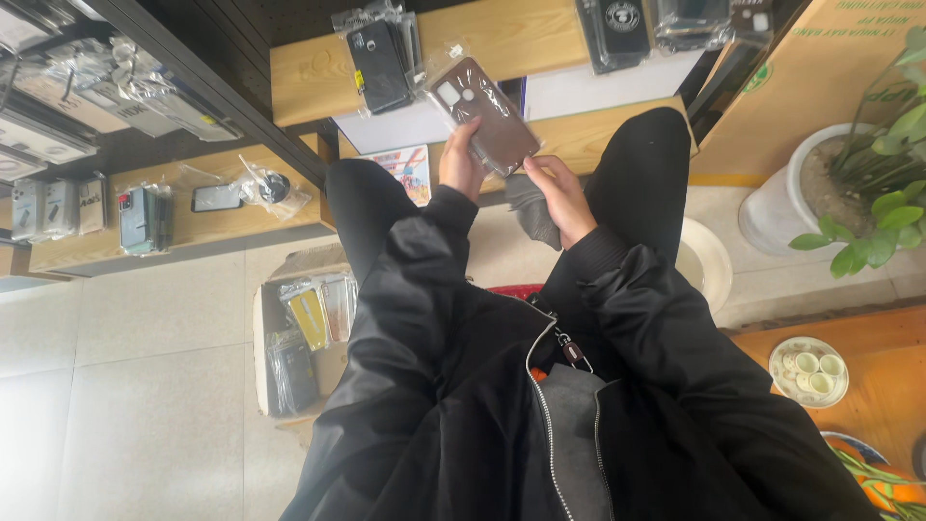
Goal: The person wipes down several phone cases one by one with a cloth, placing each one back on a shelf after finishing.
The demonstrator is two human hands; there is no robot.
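Black jacket sleeves fill my near view, and beyond them my left hand (461, 162) pinches the bagged brown phone case (485, 114) above the wooden shelf (318, 72) while my right hand (562, 198) steadies its lower edge, best gripped by the edges.

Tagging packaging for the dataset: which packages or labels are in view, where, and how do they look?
Brown phone case in clear bag: held by left hand and right hand.
Bagged dark cases: on wooden shelf, upper middle.
Bagged cases in cardboard box: floor, left; yellow, pink, grey.
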